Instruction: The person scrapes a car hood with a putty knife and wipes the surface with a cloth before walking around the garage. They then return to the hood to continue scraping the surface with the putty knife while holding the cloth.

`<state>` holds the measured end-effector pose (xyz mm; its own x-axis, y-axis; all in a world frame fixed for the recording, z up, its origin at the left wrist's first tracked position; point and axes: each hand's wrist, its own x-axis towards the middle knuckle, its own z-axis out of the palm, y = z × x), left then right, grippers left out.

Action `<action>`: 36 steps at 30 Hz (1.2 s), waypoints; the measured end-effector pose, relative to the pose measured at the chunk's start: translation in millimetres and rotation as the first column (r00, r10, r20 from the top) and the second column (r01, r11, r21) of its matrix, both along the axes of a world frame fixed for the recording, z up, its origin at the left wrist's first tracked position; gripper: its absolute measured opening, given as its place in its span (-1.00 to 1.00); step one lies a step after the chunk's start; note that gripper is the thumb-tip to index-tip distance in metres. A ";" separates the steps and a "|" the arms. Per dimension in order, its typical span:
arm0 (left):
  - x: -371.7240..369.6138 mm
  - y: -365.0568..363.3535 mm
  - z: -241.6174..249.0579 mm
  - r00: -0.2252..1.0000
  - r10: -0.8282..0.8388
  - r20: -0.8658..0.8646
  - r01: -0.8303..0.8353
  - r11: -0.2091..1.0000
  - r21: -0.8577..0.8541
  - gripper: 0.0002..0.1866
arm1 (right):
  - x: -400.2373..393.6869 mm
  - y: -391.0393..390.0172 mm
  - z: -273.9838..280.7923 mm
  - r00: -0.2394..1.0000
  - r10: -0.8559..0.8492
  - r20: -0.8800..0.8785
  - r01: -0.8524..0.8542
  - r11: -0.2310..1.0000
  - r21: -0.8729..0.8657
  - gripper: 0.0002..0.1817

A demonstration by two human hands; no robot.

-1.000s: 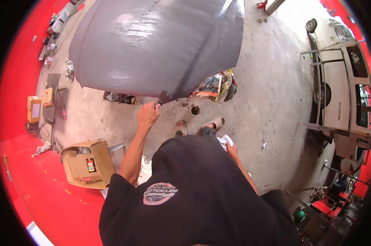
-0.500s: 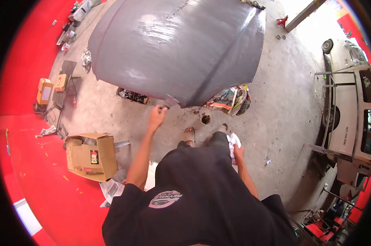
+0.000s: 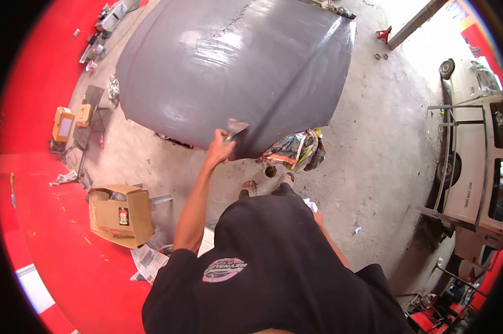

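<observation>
Before me lies a grey car hood [image 3: 207, 83] with shiny patches and a rough line on its surface. My left hand [image 3: 220, 147] is closed around a putty knife [image 3: 238, 127], whose flat blade overlaps the hood near its front edge. The blade looks pinkish at its end. Low at my right side, my right hand [image 3: 317, 216] is closed on a white cloth [image 3: 310, 205]; most of that hand is hidden beside my dark shirt.
Crumpled printed wrapping [image 3: 299, 150] covers the part under the hood's front corner. An open cardboard box [image 3: 118, 217] stands at left, near newspaper [image 3: 149, 261]. A light-coloured van [image 3: 463, 183] is at right, a red jack stand [image 3: 383, 34] farther back.
My left hand has moved up and right, bringing the putty knife from the hood's front edge over its surface. My feet and body are closer to the hood; the right hand still holds the cloth.
</observation>
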<state>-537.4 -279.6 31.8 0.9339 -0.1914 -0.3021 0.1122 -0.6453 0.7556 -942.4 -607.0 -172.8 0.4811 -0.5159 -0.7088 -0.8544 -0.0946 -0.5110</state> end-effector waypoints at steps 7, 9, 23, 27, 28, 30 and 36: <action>-32.4 47.0 -3.6 0.894 -0.220 0.390 0.125 0.959 0.254 -0.73 | 24.8 -21.6 29.0 0.994 -0.106 -0.013 0.106 0.993 0.060 -0.44; -30.3 11.4 6.2 0.847 -0.255 0.466 0.145 0.955 0.259 -0.77 | 32.6 -16.7 45.2 0.982 -0.167 -0.087 0.174 0.982 0.071 -0.45; 168.7 -157.7 3.6 0.702 -0.587 0.404 0.439 0.803 0.404 -0.75 | -0.1 88.7 8.6 0.776 -0.601 -0.191 0.599 0.797 -0.071 -0.41; 21.6 -14.8 9.8 0.775 -0.495 0.392 0.335 0.849 0.410 -0.65 | 6.0 111.3 -6.6 0.691 -0.692 -0.209 0.715 0.697 0.057 -0.40; 0.8 5.5 13.7 0.792 -0.493 0.359 0.333 0.843 0.422 -0.65 | 15.5 111.4 -1.9 0.670 -0.708 -0.223 0.735 0.676 0.063 -0.41; -3.4 9.2 17.0 0.799 -0.515 0.311 0.354 0.820 0.449 -0.64 | 30.4 111.0 6.4 0.678 -0.700 -0.224 0.724 0.688 0.038 -0.42; 131.5 -177.5 12.8 0.774 -0.577 0.260 0.427 0.779 0.459 -0.82 | 19.4 109.9 0.4 0.735 -0.643 -0.215 0.632 0.765 -0.126 -0.41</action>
<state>-405.9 -457.0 44.6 0.7825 -0.6143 -0.1020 -0.5419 -0.7524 0.3745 -923.0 -497.1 -172.4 -0.1463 -0.6731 -0.7249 -0.8133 0.4990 -0.2992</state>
